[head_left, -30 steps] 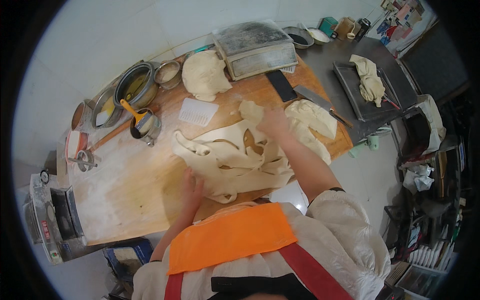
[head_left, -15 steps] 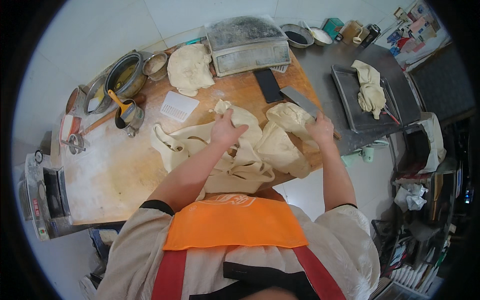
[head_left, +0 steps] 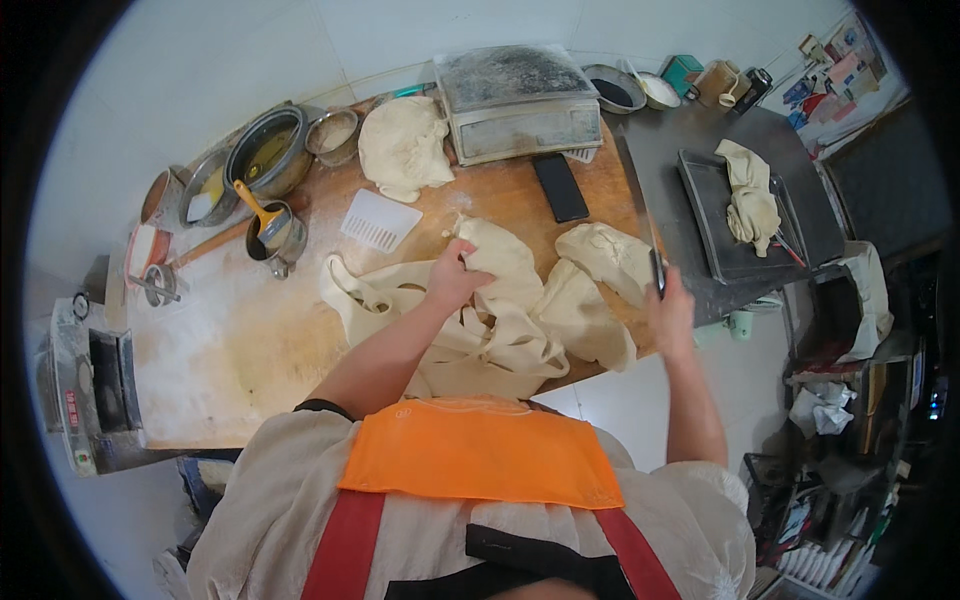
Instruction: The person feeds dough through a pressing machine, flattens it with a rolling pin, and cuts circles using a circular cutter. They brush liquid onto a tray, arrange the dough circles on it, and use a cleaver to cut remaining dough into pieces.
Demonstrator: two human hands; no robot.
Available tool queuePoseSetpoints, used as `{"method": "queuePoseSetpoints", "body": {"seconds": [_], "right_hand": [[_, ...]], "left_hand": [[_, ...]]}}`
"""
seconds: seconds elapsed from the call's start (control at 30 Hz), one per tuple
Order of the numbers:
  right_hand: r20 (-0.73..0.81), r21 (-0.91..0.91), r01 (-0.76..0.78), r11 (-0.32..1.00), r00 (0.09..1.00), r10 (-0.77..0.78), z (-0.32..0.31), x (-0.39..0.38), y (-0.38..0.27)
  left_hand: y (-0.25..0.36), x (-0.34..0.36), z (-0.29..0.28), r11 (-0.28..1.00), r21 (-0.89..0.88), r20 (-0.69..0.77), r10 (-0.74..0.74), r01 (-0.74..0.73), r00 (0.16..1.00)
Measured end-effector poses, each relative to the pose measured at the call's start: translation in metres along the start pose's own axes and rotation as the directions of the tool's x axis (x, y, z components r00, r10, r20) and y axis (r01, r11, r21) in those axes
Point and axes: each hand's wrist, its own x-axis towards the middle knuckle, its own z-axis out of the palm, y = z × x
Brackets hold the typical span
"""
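Note:
A large sheet of pale dough (head_left: 480,340), looped and full of slits, lies in folds near the worktop's front edge. My left hand (head_left: 460,277) grips a raised flap of it, the fingertips curled over the flap and partly hidden. To the right lies a thicker lump of dough (head_left: 605,260), joined or touching the sheet; I cannot tell which. My right hand (head_left: 671,312) is closed round the handle of a broad knife (head_left: 637,190). The blade points away from me, seen nearly edge-on, along the right side of that lump.
On the wooden worktop (head_left: 220,350) are a white scraper (head_left: 381,220), a phone (head_left: 559,188), a dough mound (head_left: 405,150), a box-shaped scale (head_left: 520,105) and a mug with a brush (head_left: 275,240). A metal tray (head_left: 705,205) holding dough sits right. Bowls (head_left: 267,150) line the back.
My right hand has moved right and towards me, and the knife has turned from flat to nearly edge-on. My left hand stays on the dough. The whole view has shifted slightly.

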Motion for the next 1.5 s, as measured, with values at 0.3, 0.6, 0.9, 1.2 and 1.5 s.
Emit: {"method": "queuePoseSetpoints", "body": {"seconds": [0.3, 0.6, 0.9, 1.2, 1.5], "right_hand": [[0.398, 0.183, -0.068, 0.981, 0.917, -0.010, 0.080, -0.121, -0.069], [0.539, 0.095, -0.129, 0.987, 0.840, 0.057, 0.126, -0.047, -0.107], [0.413, -0.105, -0.140, 0.985, 0.895, 0.171, 0.167, -0.065, -0.095], [0.630, -0.072, -0.260, 0.963, 0.736, 0.246, 0.112, -0.099, -0.105], [0.569, 0.055, -0.262, 0.963, 0.801, 0.186, 0.157, -0.086, -0.113]], "left_hand": [[0.011, -0.008, -0.008, 0.999, 0.008, 0.059, -0.052, 0.051, 0.997], [-0.028, 0.003, -0.011, 0.999, -0.036, 0.049, 0.019, -0.017, 0.999], [-0.014, 0.007, -0.017, 0.967, -0.243, 0.136, -0.051, 0.083, 0.989], [-0.004, -0.022, -0.056, 0.899, -0.397, 0.158, -0.133, 0.186, 0.979], [0.019, -0.090, -0.122, 0.966, -0.259, 0.115, 0.056, -0.024, 0.992]]}}
